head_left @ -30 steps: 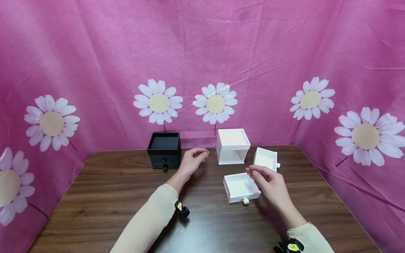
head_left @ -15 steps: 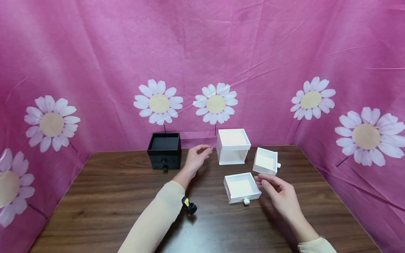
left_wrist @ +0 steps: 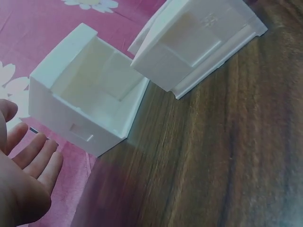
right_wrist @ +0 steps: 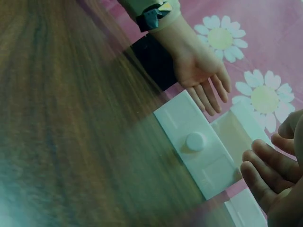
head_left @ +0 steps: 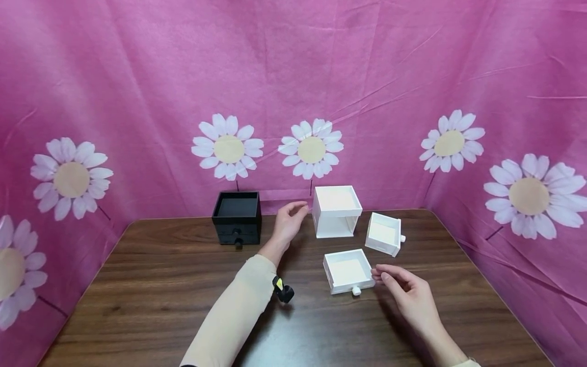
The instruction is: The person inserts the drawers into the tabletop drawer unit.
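My left hand (head_left: 289, 224) hovers just left of the white box frame (head_left: 338, 209), fingers loosely bent and holding nothing. In the left wrist view its fingers point toward the side wall of that frame (left_wrist: 71, 123), whose front is hollow. My right hand (head_left: 410, 295) is beside the right end of the nearer white drawer (head_left: 337, 289), fingertips right at its corner, with nothing between thumb and fingers. That drawer's round knob (right_wrist: 195, 141) faces me. Farther right lies a second white drawer (head_left: 384, 246), its knob pointing right.
A black box with drawers (head_left: 236, 224) stands at the back left, a shallow tray on its top. The wooden table (head_left: 137, 306) ends at the back against a pink cloth (head_left: 293, 61) printed with white daisies. Cloth hangs on both sides as well.
My left hand has moved right, from near the black box to the white frame. My right hand has come down toward me, away from between the two drawers. The drawers stay put.
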{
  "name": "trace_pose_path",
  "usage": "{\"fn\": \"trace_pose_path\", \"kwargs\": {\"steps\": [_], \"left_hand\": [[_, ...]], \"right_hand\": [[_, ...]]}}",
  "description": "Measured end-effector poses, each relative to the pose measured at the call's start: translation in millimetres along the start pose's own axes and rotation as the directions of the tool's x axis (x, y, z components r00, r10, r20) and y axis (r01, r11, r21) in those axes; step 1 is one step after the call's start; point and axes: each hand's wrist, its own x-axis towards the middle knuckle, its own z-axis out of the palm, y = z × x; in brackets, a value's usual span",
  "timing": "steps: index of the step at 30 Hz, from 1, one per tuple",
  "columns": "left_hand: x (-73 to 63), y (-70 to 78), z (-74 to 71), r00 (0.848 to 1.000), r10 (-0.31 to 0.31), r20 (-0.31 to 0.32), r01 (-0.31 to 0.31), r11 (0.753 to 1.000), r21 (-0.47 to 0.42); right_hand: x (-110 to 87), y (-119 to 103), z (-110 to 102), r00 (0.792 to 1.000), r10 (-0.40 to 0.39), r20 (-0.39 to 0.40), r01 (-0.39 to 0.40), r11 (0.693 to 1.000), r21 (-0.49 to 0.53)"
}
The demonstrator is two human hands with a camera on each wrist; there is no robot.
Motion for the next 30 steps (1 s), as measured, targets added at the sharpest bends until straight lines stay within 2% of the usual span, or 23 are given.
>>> {"fn": "trace_pose_path", "kwargs": {"steps": [3, 8, 20, 30], "left_hand": [[3.1, -0.8, 1.6, 1.0, -0.004, -0.008, 0.004, 1.0, 0.002], [6.2, -0.6, 6.2, 1.0, 0.023, 0.005, -0.023, 1.0, -0.017], [11.1, 1.7, 16.2, 0.989, 0.143, 0.031, -0.14, 0.987, -0.073], [15.5, 7.0, 19.6, 0.979, 0.175, 0.1, -0.176, 0.984, 0.007]], "right_hand": [[-3.5, 1.7, 0.6, 1.0, 0.026, 0.01, -0.026, 0.999, 0.033], [-9.7, 4.6, 0.9, 0.996, 0.074, 0.041, -0.076, 0.996, 0.051], [-22.4, 10.6, 2.1, 0.988, 0.084, 0.131, -0.071, 0.992, -0.1], [-22.7, 11.6, 9.0, 0.963, 0.248, 0.108, -0.243, 0.968, -0.058]]}}
